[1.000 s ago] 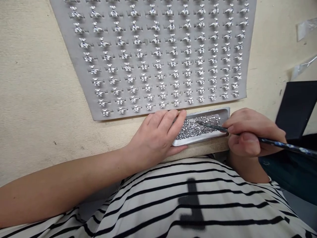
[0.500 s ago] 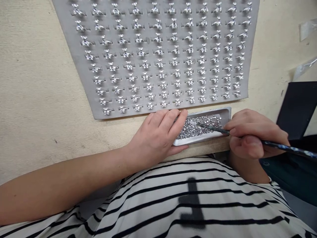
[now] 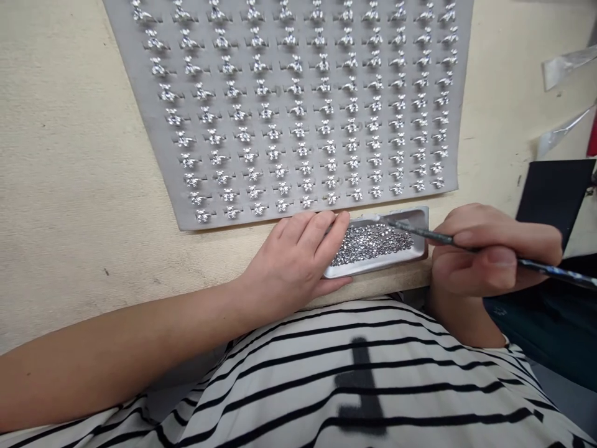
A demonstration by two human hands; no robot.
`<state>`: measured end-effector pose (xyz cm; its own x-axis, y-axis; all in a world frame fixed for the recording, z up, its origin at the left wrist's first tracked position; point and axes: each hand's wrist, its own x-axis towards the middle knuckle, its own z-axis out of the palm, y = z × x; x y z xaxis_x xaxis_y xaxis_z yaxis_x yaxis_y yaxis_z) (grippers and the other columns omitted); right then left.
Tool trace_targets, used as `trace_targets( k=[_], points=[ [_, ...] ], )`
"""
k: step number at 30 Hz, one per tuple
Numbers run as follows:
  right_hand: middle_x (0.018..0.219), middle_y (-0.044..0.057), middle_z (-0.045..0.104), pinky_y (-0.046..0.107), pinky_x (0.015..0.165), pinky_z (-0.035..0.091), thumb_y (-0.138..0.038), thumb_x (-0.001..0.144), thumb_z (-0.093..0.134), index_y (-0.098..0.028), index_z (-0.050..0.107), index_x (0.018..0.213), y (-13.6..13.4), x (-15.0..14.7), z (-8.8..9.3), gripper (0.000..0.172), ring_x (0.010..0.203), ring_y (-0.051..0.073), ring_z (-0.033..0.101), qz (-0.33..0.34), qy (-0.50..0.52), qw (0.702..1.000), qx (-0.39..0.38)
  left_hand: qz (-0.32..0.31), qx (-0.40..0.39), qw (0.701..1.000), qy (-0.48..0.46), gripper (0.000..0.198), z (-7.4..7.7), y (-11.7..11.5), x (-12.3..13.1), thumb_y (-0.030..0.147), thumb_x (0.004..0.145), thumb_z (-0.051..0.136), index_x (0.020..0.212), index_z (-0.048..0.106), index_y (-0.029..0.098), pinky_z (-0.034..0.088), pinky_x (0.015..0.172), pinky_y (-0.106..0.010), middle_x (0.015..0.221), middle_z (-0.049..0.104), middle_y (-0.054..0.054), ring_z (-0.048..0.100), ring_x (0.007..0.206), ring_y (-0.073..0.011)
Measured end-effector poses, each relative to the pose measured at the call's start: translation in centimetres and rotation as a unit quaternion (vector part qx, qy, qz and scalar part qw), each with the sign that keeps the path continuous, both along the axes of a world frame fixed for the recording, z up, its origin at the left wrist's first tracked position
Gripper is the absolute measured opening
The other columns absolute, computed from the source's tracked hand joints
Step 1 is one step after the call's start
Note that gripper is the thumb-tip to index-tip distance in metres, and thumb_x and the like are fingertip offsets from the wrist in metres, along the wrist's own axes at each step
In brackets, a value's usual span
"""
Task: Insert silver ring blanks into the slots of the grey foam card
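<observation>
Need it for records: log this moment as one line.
left hand: fingers on tray | right hand: holds speckled stick, tip over tray | tray: loose rhinestones

Jewellery workshop, grey slotted foam board (image 3: 180, 193) lined with small silver jewellery pieces, shallow pale metal tray (image 3: 420, 233) of loose rhinestones (image 3: 370, 244), worn cream desk (image 3: 93, 186)
</observation>
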<state>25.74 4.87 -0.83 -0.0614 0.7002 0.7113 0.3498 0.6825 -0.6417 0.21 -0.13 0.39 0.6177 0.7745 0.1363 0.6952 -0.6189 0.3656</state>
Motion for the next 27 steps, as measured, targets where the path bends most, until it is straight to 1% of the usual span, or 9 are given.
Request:
trace_targets(
  k=[2,3,5,7,11,14,16,21,27],
  points=[
    [0.064,-0.005,0.053,0.022,0.044,0.047,-0.029,0.102,0.054,-0.018,0.071,0.091,0.56,-0.75,-0.03,0.023,0.052,0.007,0.060,-0.034,0.025,0.996,0.079,-0.001,0.001,1.000,-0.002,0.076,-0.05,0.01,0.00,0.055,0.095,0.065,0.143,0.053,-0.002,0.048,0.097,-0.042,0.126,0.066,-0.021,0.059,0.115,-0.0326],
    [0.068,-0.004,0.056,0.021,0.046,0.049,-0.026,0.102,0.054,-0.016,0.073,0.098,0.70,-1.00,0.05,0.021,0.055,0.007,0.062,-0.051,0.024,0.995,0.083,-0.002,0.003,1.000,-0.002,0.075,-0.07,0.02,0.00,0.055,0.095,0.065,0.143,0.053,-0.002,0.049,0.097,-0.042,0.125,0.066,-0.021,0.059,0.115,-0.0326],
    [0.078,-0.002,0.061,0.022,0.052,0.053,-0.027,0.104,0.054,-0.016,0.074,0.108,0.71,-1.23,0.31,0.023,0.061,0.007,0.066,-0.075,0.001,0.996,0.038,-0.004,0.005,1.000,-0.003,0.075,-0.08,0.05,0.01,0.055,0.096,0.065,0.142,0.053,-0.002,0.049,0.096,-0.042,0.125,0.066,-0.022,0.059,0.114,-0.0326],
    [0.086,-0.001,0.065,0.023,0.058,0.056,-0.026,0.104,0.053,-0.016,0.073,0.112,0.56,-1.20,0.51,0.023,0.066,0.007,0.068,-0.087,-0.022,0.996,0.001,-0.004,0.007,1.000,-0.003,0.075,-0.06,0.08,0.03,0.055,0.095,0.065,0.142,0.054,-0.003,0.049,0.095,-0.042,0.125,0.066,-0.022,0.059,0.113,-0.0328],
    [0.087,-0.001,0.068,0.025,0.062,0.056,-0.029,0.103,0.055,-0.016,0.072,0.111,0.59,-0.96,0.33,0.023,0.070,0.009,0.071,-0.087,-0.036,0.995,-0.019,-0.005,0.008,1.000,-0.006,0.075,0.01,0.13,0.08,0.055,0.095,0.065,0.141,0.054,-0.004,0.050,0.095,-0.042,0.124,0.067,-0.022,0.059,0.112,-0.0327],
    [0.087,-0.001,0.070,0.027,0.064,0.056,-0.030,0.102,0.055,-0.018,0.072,0.110,0.82,-0.82,0.08,0.022,0.073,0.010,0.071,-0.092,-0.055,0.994,-0.022,-0.005,0.004,1.000,-0.005,0.074,0.05,0.15,0.08,0.054,0.096,0.064,0.141,0.054,-0.004,0.050,0.095,-0.042,0.124,0.067,-0.022,0.059,0.112,-0.0325],
    [0.087,-0.001,0.069,0.029,0.067,0.057,-0.028,0.102,0.053,-0.020,0.072,0.111,0.83,-0.78,0.08,0.022,0.075,0.011,0.071,-0.084,-0.069,0.994,-0.031,-0.004,0.003,1.000,-0.004,0.074,0.07,0.14,0.07,0.054,0.096,0.064,0.142,0.054,-0.003,0.050,0.096,-0.042,0.125,0.067,-0.022,0.059,0.113,-0.0326],
    [0.089,0.001,0.069,0.034,0.074,0.059,-0.026,0.097,0.058,-0.020,0.074,0.104,0.42,-0.99,0.37,0.018,0.080,0.015,0.071,-0.084,-0.035,0.993,-0.073,-0.004,-0.003,1.000,-0.001,0.072,0.13,0.10,0.02,0.053,0.098,0.062,0.142,0.054,-0.003,0.051,0.097,-0.043,0.126,0.067,-0.023,0.059,0.114,-0.0329],
    [0.090,0.001,0.069,0.036,0.075,0.060,-0.026,0.096,0.058,-0.022,0.074,0.103,0.32,-1.08,0.38,0.018,0.085,0.016,0.070,-0.083,-0.040,0.992,-0.084,-0.005,-0.011,1.000,-0.004,0.071,0.12,0.08,-0.02,0.052,0.099,0.060,0.144,0.053,-0.002,0.051,0.097,-0.044,0.128,0.066,-0.024,0.059,0.116,-0.0334]
  ],
)
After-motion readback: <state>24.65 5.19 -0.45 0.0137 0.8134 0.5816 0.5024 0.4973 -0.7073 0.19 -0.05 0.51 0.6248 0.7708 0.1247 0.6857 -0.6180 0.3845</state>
